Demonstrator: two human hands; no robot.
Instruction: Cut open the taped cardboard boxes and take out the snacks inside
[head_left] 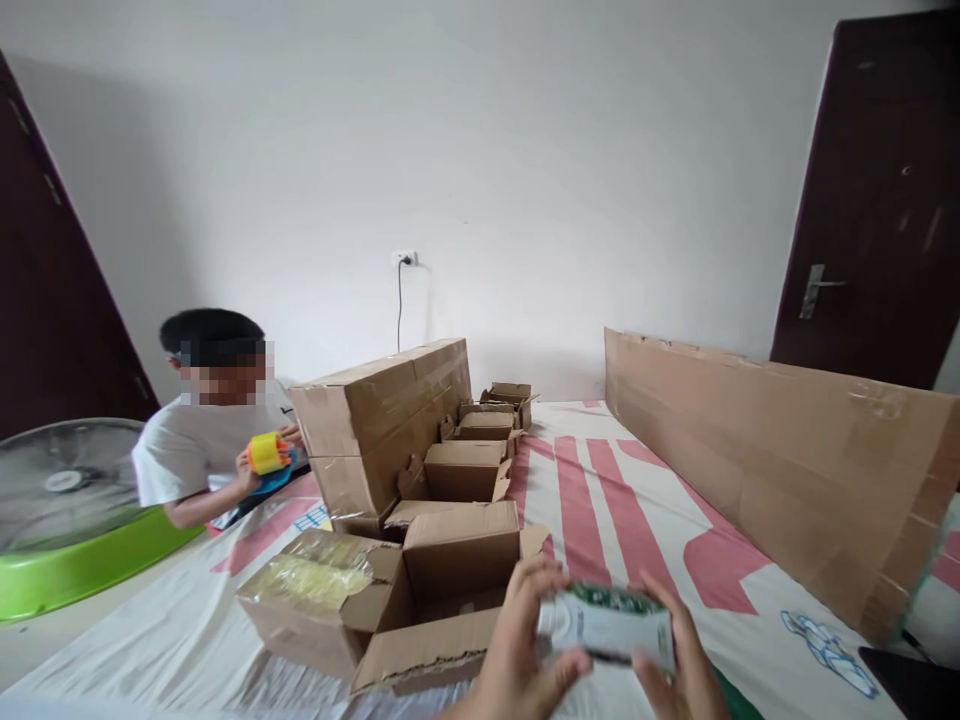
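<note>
Both hands hold a small white-and-green carton (611,630) at the lower middle, lying sideways and a little blurred. My left hand (521,640) grips its left end, with the thumb along the lower edge. At the opposite end my right hand (675,640) closes around it, thumb below and fingers behind. To the left of my left hand stands an open cardboard box (450,580) with its flaps folded out. Beside that lies another cardboard box (307,590) with clear and yellowish tape on top.
More open boxes (465,470) run in a row toward the wall beside stacked closed boxes (382,420). A long cardboard panel (765,450) stands at right on the patterned cloth (577,500). At left, a person (202,440) holds a yellow object (266,453) near a fan (75,500).
</note>
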